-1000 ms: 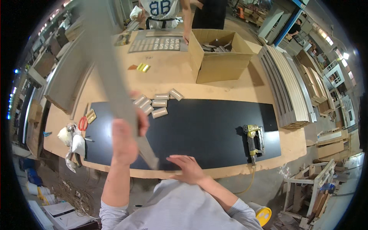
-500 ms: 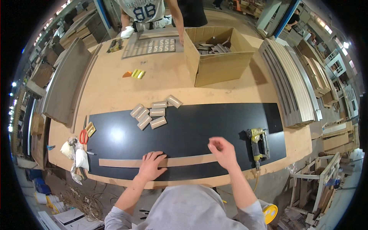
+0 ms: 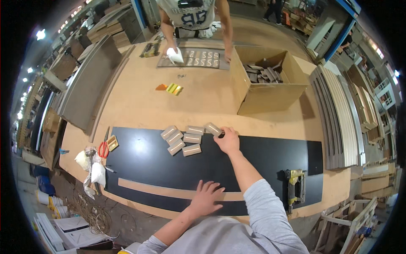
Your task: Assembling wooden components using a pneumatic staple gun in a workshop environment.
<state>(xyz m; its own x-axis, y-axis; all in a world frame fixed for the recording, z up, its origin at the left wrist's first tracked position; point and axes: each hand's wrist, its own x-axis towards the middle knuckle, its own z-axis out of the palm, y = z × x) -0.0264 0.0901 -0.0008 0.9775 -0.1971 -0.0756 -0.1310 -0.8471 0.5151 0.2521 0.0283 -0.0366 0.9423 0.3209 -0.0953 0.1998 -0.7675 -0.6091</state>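
Observation:
My right hand (image 3: 229, 142) is reached out to the far edge of a black panel (image 3: 253, 165), its thumb and fingers closed on the near right end of a small wooden block (image 3: 212, 128). That block has a pale line of glue along its top. Several similar blocks (image 3: 192, 138) lie loosely grouped to its left, each with such a line. My left hand (image 3: 206, 198) rests with fingers spread on a long, thin wooden strip (image 3: 156, 189), which lies along the near part of the black panel.
A nail gun (image 3: 295, 186) lies on the panel's right end. Red-handled scissors (image 3: 102, 149) and a white glue bag (image 3: 98, 174) are at the left. Beyond stand a cardboard box (image 3: 270, 99) of wood pieces and stacked boards (image 3: 334, 118). Across the table a co-worker holds a white bag (image 3: 174, 55).
My right hand has moved from above the strip's right end forward to the rightmost block. My left hand stays on the strip. The view has shifted; the co-worker's white bag is now over their board.

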